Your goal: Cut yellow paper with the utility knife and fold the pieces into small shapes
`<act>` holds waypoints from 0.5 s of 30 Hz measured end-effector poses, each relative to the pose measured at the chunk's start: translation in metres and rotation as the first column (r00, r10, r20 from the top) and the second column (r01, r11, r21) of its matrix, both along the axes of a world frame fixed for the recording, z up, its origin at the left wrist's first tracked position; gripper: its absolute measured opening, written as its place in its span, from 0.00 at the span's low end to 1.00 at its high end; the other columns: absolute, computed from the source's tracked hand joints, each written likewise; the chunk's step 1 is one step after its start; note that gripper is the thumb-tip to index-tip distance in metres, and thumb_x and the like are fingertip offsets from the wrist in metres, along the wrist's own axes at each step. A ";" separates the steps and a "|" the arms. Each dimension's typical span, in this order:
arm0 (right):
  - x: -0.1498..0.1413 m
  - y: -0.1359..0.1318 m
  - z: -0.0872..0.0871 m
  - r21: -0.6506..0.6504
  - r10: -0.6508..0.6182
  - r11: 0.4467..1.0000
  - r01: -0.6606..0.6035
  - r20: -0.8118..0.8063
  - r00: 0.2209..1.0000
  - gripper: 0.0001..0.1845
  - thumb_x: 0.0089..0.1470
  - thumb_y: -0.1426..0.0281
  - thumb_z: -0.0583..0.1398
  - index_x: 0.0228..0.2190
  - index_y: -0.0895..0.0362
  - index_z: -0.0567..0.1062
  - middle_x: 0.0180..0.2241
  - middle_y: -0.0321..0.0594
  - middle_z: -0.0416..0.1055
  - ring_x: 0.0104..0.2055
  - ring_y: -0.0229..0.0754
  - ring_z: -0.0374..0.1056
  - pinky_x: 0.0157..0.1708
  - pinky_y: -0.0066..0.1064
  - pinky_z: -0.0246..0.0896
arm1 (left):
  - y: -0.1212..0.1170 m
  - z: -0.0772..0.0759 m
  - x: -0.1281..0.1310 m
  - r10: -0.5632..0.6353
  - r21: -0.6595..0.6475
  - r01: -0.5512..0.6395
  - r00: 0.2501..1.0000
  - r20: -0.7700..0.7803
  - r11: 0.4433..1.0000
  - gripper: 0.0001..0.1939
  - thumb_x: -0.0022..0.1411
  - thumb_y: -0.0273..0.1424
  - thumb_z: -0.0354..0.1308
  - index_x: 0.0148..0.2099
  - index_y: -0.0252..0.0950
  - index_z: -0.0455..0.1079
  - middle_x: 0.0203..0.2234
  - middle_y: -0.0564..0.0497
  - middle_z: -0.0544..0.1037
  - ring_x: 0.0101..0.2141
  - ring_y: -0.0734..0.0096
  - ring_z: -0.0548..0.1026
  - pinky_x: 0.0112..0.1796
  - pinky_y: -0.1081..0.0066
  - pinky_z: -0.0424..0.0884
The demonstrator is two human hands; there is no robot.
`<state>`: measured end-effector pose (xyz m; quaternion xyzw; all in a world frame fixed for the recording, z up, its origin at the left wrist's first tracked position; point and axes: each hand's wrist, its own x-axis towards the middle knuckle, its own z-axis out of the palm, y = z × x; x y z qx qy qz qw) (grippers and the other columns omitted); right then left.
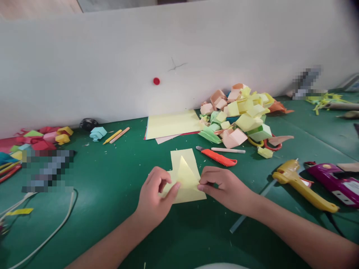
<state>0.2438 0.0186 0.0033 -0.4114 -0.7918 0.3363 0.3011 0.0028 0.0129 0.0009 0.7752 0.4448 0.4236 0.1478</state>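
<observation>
Thin, smooth pale-yellow paper [187, 183], creased into a sharp triangular peak with straight-cut edges, lies on the flat green table [112, 201] between the two hands. The right hand [224, 186] pinches its right edge between thumb and forefinger, while the left hand [153, 194] curls over its left side, thumb narrowly apart from bent fingers; whether these grip it, I cannot tell.

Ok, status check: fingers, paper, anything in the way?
Left fingers parted at the yellow paper; right fingers seem to pinch its right edge. Paper on the green table, pointed fold showing. Orange cutter close beyond, off the paper.
</observation>
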 end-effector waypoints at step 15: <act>-0.017 -0.016 -0.005 0.694 -0.171 0.707 -0.135 0.354 0.919 0.15 0.64 0.76 0.54 0.25 0.58 0.71 0.27 0.39 0.68 0.30 0.42 0.56 0.32 0.37 0.48 | -0.026 0.007 0.015 0.313 0.672 0.113 0.820 -0.479 0.732 0.06 0.63 0.33 0.67 0.43 0.47 0.78 0.42 0.59 0.82 0.41 0.65 0.69 0.36 0.60 0.52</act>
